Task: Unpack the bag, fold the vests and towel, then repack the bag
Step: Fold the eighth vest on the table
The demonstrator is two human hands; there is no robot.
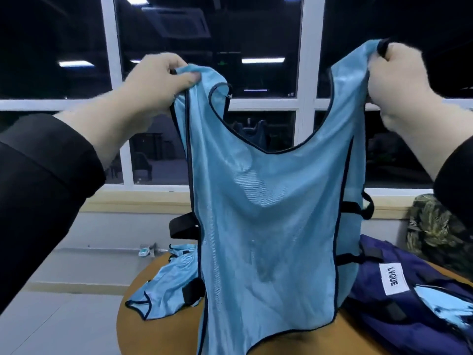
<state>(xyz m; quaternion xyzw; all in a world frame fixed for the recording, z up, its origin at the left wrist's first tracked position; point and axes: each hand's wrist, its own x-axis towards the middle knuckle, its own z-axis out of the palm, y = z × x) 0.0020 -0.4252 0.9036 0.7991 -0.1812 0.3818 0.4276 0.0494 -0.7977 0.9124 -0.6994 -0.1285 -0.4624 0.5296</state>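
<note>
A wall of large white-framed windows (305, 103) fills the background, dark outside and mirroring ceiling lights. Below them runs a pale sill, and lower in the view is a round wooden tabletop (133, 316).

Held up in the centre of the view is a light blue mesh vest (266, 226) with dark trim and black side straps. It hangs full length, its front facing the camera, its lower hem reaching the bottom edge of the view in front of the tabletop.

The left hand (158, 80), at about 10 o'clock, grips the vest's left shoulder strap, with the thumb pressed over the bunched cloth and the fingers curled behind it. The right hand (399, 80), at about 2 o'clock, is closed tightly round the other shoulder strap, which is gathered in the fist. Both arms wear black sleeves.

On the tabletop at about 7 o'clock from the held vest lies a second blue vest (166, 285), crumpled and unfolded. At about 4 o'clock sits a dark purple bag (422, 303) with a white label reading LYQUE; a piece of light blue cloth (445, 306) lies on the bag near the right edge. Behind the bag, at about 3 o'clock, is a camouflage-patterned bundle (432, 226); what it is cannot be told.
</note>
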